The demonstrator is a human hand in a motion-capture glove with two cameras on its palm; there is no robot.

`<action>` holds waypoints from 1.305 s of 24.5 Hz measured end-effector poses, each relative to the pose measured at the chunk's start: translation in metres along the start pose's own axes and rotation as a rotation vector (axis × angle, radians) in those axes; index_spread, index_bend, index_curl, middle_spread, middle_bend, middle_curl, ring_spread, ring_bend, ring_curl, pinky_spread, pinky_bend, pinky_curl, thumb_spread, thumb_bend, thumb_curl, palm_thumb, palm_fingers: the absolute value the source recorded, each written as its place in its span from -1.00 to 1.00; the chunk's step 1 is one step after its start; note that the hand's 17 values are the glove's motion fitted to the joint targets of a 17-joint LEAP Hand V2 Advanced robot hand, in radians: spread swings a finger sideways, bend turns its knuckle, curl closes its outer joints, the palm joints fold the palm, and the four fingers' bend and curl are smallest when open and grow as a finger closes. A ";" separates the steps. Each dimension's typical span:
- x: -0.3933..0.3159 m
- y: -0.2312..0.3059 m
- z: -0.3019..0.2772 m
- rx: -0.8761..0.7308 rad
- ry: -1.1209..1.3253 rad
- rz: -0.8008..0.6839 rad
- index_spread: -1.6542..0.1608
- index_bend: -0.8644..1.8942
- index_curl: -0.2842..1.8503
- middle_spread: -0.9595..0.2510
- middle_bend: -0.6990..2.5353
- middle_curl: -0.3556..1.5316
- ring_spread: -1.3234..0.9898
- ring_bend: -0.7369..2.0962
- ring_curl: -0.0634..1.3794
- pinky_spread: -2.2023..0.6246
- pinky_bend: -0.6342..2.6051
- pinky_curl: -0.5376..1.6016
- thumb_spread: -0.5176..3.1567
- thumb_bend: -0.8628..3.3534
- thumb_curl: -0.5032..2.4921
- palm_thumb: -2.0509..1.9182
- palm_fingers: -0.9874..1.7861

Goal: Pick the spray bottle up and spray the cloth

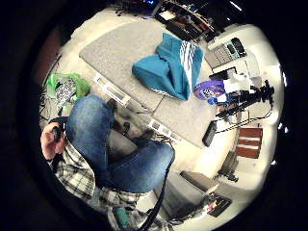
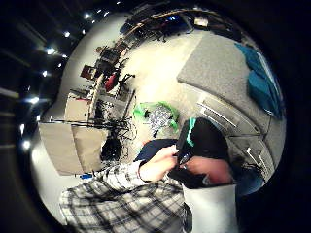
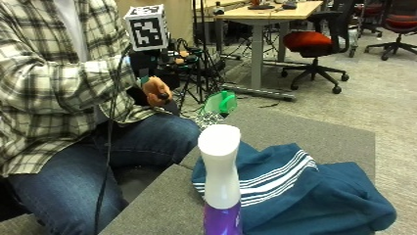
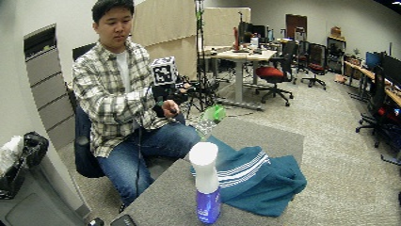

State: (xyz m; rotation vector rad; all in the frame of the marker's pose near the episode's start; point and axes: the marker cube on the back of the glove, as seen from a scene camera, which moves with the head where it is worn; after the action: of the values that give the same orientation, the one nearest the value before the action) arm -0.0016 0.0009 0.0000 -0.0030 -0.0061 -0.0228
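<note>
Gloved right hand [image 3: 155,90] is raised at far left, above the lap, well apart from the tabletop [image 3: 166,205]. Fingers [image 3: 158,94] look loosely curled, holding nothing of the task's; can't tell exactly how far open. Next, I'd say: reach right and down, wrap round the neck of the purple spray bottle w/ white head [image 3: 220,166] at near centre. Teal striped cloth [image 3: 306,188] lies just right, behind it.

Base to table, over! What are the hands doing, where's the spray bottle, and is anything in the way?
Right hand raised near the chest, holding nothing. Spray bottle upright on the table, untouched, beside the teal cloth. Nothing between hand and bottle.
</note>
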 end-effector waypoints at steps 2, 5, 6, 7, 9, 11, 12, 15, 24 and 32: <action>0.000 0.000 0.000 0.000 0.000 -0.007 0.59 -0.25 -0.68 0.55 -0.47 -0.59 0.22 -0.32 -0.86 0.63 -0.37 -0.43 -0.47 -0.45 -0.58 0.26 -0.21; 0.001 -0.001 0.000 0.001 0.007 -0.014 0.53 -0.25 -0.65 0.54 -0.47 -0.57 0.24 -0.30 -0.82 0.66 -0.35 -0.41 -0.37 -0.44 -0.56 0.28 -0.23; 0.001 -0.001 0.000 0.001 0.010 -0.012 0.51 -0.25 -0.64 0.54 -0.47 -0.56 0.25 -0.30 -0.81 0.66 -0.34 -0.40 -0.35 -0.44 -0.55 0.28 -0.23; 0.002 -0.001 0.000 0.001 0.012 -0.010 0.50 -0.25 -0.63 0.54 -0.47 -0.55 0.25 -0.30 -0.80 0.67 -0.34 -0.40 -0.32 -0.44 -0.54 0.29 -0.24; 0.002 -0.001 0.000 0.000 0.016 -0.011 0.47 -0.24 -0.62 0.54 -0.47 -0.54 0.26 -0.29 -0.79 0.68 -0.33 -0.39 -0.28 -0.45 -0.53 0.29 -0.24; 0.002 0.000 0.000 -0.002 0.017 -0.021 0.46 -0.24 -0.60 0.53 -0.46 -0.53 0.27 -0.29 -0.77 0.69 -0.32 -0.38 -0.25 -0.45 -0.52 0.29 -0.25; 0.001 0.000 0.001 -0.002 0.018 -0.025 0.45 -0.24 -0.59 0.53 -0.46 -0.52 0.28 -0.29 -0.77 0.69 -0.32 -0.37 -0.24 -0.45 -0.51 0.30 -0.25; 0.002 0.001 0.001 -0.001 0.027 -0.024 0.43 -0.24 -0.58 0.53 -0.46 -0.51 0.28 -0.28 -0.75 0.70 -0.31 -0.37 -0.20 -0.46 -0.49 0.30 -0.26; 0.044 0.023 0.001 0.036 0.029 0.020 0.41 -0.24 -0.53 0.53 -0.46 -0.46 0.30 -0.26 -0.70 0.72 -0.30 -0.35 -0.14 -0.49 -0.45 0.31 -0.28; 0.150 0.051 -0.009 0.109 -0.022 0.204 0.40 -0.23 -0.49 0.52 -0.45 -0.42 0.30 -0.26 -0.67 0.72 -0.31 -0.35 -0.13 -0.51 -0.42 0.32 -0.25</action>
State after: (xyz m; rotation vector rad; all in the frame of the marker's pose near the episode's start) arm 0.1494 0.0489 -0.0087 0.1056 -0.0285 0.1814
